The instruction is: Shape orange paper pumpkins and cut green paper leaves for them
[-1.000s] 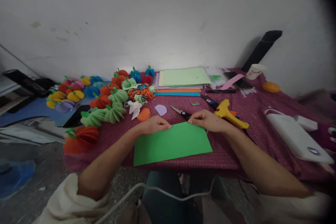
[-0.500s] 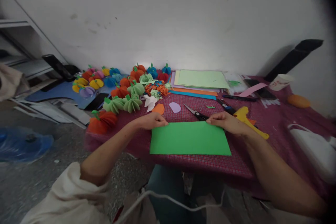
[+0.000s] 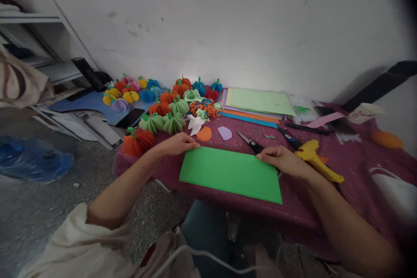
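Note:
A rectangular green sheet of paper (image 3: 231, 174) lies tilted at the table's front edge, its right end nearer to me. My left hand (image 3: 182, 143) pinches its far left corner. Near the far right corner, my right hand (image 3: 276, 157) grips the same sheet between thumb and fingers. Just beyond the sheet lie black-handled scissors (image 3: 249, 142), partly hidden by my right hand. A purple paper piece (image 3: 224, 133) and an orange paper piece (image 3: 204, 134) rest behind the sheet. By my right wrist is a yellow glue gun (image 3: 314, 158).
Several paper pumpkins (image 3: 173, 123) crowd the left side, with orange paper scraps (image 3: 203, 108) beside them. Coloured sheets (image 3: 260, 100) are stacked against the wall. A paper cup (image 3: 363, 113), an orange object (image 3: 387, 139) and a white object (image 3: 395, 189) stand at right.
The green sheet has turned slightly, its left end now farther away and its right end closer. Both hands keep their grip. The whole view has shifted a little to the left.

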The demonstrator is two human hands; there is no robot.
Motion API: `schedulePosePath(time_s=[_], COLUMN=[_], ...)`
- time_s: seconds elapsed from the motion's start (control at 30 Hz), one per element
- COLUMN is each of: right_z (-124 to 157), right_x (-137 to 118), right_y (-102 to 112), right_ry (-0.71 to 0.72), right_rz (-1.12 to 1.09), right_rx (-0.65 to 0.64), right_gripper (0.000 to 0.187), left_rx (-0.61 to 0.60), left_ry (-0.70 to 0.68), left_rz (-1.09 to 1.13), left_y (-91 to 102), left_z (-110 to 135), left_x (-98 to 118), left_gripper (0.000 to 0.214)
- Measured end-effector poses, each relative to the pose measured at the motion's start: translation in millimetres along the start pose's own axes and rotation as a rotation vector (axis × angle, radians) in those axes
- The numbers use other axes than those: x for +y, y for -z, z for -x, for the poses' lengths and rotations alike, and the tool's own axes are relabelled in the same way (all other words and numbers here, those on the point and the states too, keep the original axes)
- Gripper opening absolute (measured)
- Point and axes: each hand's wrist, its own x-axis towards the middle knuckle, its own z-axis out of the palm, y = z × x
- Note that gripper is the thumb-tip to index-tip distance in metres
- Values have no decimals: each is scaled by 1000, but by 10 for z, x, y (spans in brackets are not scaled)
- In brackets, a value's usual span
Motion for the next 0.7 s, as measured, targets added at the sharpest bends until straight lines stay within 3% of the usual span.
schedulePosePath(time_s=[0.13,0.2,0.27,0.5,0.7], right_z=[-41,-56,-61,-71,-128], right_x=[-5,-24,-64,-214,-180], right_y=[-132,-189,-238,-396,-554], right_ry=[52,96,148,256,245], right_rz=[184,304,411,620,857], right_rx=[55,118,169,289,363], right_gripper=[40,39,37,36,30], left_rx=[257,432,515,462,423], left_ry=[101,69,25,-129,-106], left_rz=[-357,-575,-727,-775,-763], left_y=[-37,-142,-302,-908,-1108], left_z=[160,221,246,39,-144], left_x=[40,131,257,573,521], left_gripper=[37,29,28,51,56])
